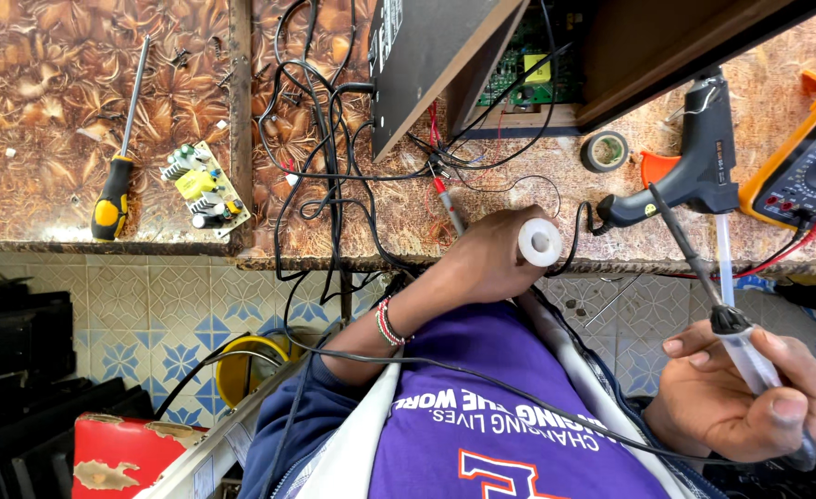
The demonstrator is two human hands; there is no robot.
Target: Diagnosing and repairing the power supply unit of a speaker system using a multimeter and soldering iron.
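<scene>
My left hand (pixel 491 263) is closed around a small white roll of tape (pixel 540 242) at the front edge of the patterned brown workbench (pixel 38 74). A beaded bracelet (pixel 388 322) sits on that wrist. My right hand (pixel 741 402), low on the right over my lap, grips a screwdriver by its clear handle (pixel 752 362). Its thin dark shaft (pixel 681 245) points up and left toward a black glue gun (pixel 694 166) lying on the bench. My purple shirt (pixel 482 416) fills the bottom centre.
A yellow multimeter (pixel 805 171) lies at the far right, with a grey tape roll (pixel 605 151) near the glue gun. An opened dark cabinet (pixel 426 55) shows a green board (pixel 519 79). Tangled black wires (pixel 325 166), a small circuit board (pixel 203 189) and a yellow-handled screwdriver (pixel 112 208) lie to the left.
</scene>
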